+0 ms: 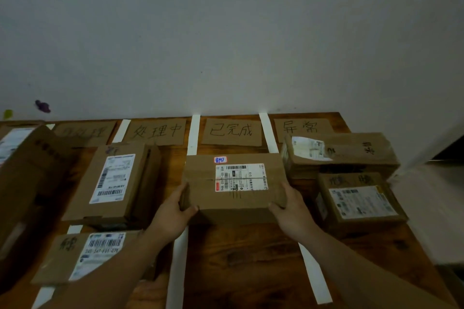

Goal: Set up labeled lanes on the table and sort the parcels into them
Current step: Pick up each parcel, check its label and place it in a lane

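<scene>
The light is dim. The writing on the leftmost card (pixel 84 133) is too smeared to read. A large box (pixel 25 178) far left of the held parcel (pixel 233 183) is cut off by the frame edge, and the near-left parcel (pixel 82 256) is partly covered by the left forearm. I cannot tell whether the held parcel rests on the surface (pixel 241 258) or is just above it. The left hand (pixel 175 211) grips its left end, thumb on the near face, fingers hidden round the end. The right hand (pixel 291 208) clasps its near right corner, thumb at the near edge. The held parcel sits label up just in front of the 已完成 card (pixel 231 131), its ends overlapping the left tape strip (pixel 194 133) and the right tape strip (pixel 267 130). In the lane to its left, below the 处理中 card (pixel 157 131), lies one long parcel (pixel 113 180). In the lane to its right, below the 异常 card (pixel 301 126), lie a far parcel (pixel 344 150) and a nearer parcel (pixel 359 203)
</scene>
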Demonstrator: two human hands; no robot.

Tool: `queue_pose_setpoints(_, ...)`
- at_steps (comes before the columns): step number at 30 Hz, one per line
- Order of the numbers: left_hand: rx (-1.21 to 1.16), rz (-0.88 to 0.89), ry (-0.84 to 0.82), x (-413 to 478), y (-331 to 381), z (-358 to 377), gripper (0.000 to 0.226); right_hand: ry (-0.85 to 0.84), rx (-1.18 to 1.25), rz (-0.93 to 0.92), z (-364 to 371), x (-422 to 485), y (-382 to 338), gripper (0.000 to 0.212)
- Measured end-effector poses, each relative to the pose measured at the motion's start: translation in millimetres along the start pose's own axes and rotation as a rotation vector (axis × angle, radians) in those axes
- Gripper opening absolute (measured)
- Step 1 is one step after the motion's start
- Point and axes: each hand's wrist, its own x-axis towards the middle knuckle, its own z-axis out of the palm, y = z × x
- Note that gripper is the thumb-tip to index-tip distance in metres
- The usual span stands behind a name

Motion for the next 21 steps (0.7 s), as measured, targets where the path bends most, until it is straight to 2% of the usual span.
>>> queue_pose_setpoints(3, 0.073, 0.048, 0.018, 11, 4, 6, 0.071, 0.017, -0.055, -0.002, 3, 13, 2, 0.066)
queue_pose_setpoints(9, 0.366, 0.095, 0.064, 48, 12, 1, 0.070, 0.018, -0.236, -0.006, 3, 48, -9, 0.063)
queue_pose_setpoints(21, 0.381, 0.074, 0.084, 40, 28, -21, 0.067, -0.102, -0.254, 0.005, -11, 54, -20, 0.058)
